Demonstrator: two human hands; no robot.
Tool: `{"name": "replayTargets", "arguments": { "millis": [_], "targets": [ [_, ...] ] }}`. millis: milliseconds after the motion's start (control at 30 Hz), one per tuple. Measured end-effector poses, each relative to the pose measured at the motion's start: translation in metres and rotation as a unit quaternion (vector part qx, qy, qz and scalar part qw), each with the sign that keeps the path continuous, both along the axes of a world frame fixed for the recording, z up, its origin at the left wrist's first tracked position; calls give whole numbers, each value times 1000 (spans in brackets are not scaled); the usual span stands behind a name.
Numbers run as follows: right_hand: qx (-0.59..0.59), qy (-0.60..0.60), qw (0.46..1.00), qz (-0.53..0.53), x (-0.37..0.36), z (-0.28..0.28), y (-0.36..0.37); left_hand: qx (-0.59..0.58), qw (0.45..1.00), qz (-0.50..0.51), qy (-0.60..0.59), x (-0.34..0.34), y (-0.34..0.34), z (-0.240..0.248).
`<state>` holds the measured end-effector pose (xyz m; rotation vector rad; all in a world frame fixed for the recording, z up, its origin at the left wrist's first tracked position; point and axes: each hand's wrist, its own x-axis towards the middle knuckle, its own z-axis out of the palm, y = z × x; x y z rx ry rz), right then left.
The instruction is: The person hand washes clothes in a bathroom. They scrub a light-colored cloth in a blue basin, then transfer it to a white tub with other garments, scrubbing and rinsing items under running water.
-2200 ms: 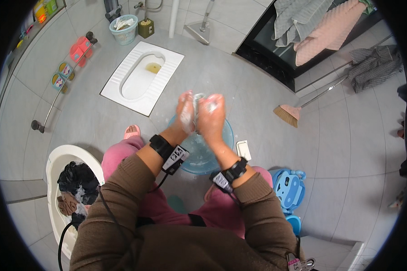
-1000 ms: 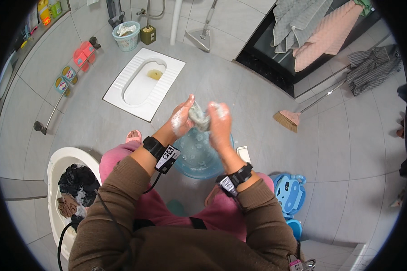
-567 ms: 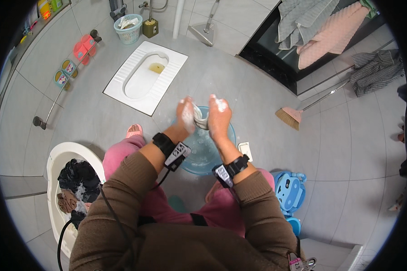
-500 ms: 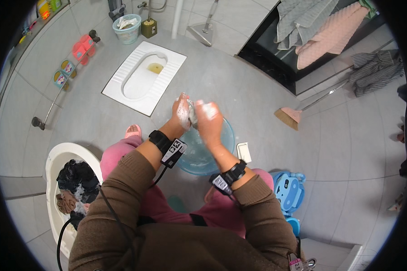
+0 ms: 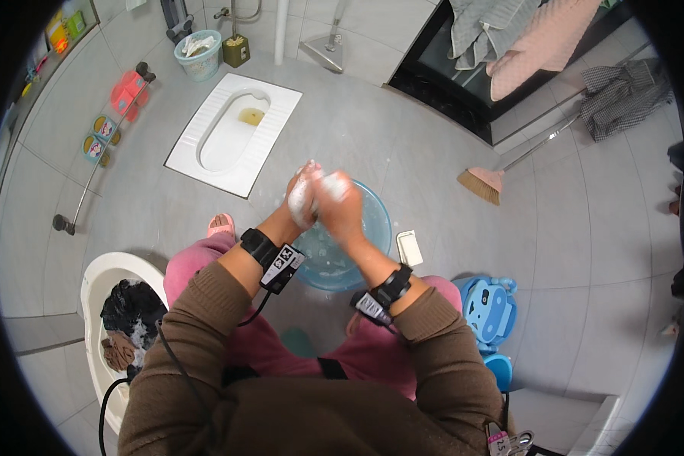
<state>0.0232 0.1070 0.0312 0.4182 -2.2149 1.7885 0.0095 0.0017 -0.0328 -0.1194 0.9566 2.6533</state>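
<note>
One left hand (image 5: 300, 201) and one right hand (image 5: 341, 210), foamy and together, grip unclear, over one blue basin (image 5: 381, 228).

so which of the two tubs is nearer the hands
The round translucent blue basin, in the middle; the white tub, at the left, sits farther off and holds dark clothes.

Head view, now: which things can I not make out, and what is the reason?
All in the head view:
Anything between left hand and right hand: hidden by the hands.
Blue basin: upper left rim, behind the hands.
White tub: lower right side, behind brown sleeve.
Grey towel: cut by top edge.
</note>
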Motion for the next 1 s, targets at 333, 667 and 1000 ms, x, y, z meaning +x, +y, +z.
{"name": "replayTargets", "arguments": {
  "millis": [333,667,1000],
  "targets": [
    [-166,-319,925,-122,-63,-36,82,-22,999,-25,-2,22,11,30],
    [27,-481,876,-1,-41,-169,127,-203,964,54,-165,46,14,-138],
    [358,-333,858,-156,-15,-327,136,-721,674,-160,-12,18,40,-237]
  ]
}}
